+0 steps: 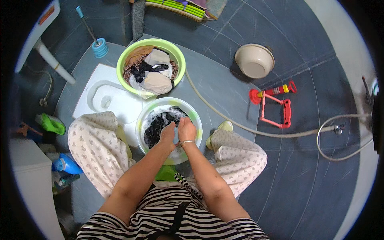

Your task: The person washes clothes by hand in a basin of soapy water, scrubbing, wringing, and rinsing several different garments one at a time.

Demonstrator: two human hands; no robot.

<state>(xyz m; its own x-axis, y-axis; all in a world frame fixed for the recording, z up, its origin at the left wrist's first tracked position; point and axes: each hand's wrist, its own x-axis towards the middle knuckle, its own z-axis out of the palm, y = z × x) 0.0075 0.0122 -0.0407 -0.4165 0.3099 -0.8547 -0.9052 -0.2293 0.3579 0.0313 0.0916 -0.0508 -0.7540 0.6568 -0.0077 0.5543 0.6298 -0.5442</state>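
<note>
Where the floor point(216, 96) nears its far edge, a lime-green tub point(181, 60) of clothes point(158, 83) stands left of centre. Nearer, and slightly right, the dark cloth point(154, 132) lies in suds toward the left and far rim of a pale basin point(197, 122). The left hand point(168, 134) has its fingers partly hidden; the right hand point(187, 130) looks curled near the right rim; I cannot tell whether either grips cloth. Hand-washing seems under way; the next move probably calls for gathering and rubbing the cloth
</note>
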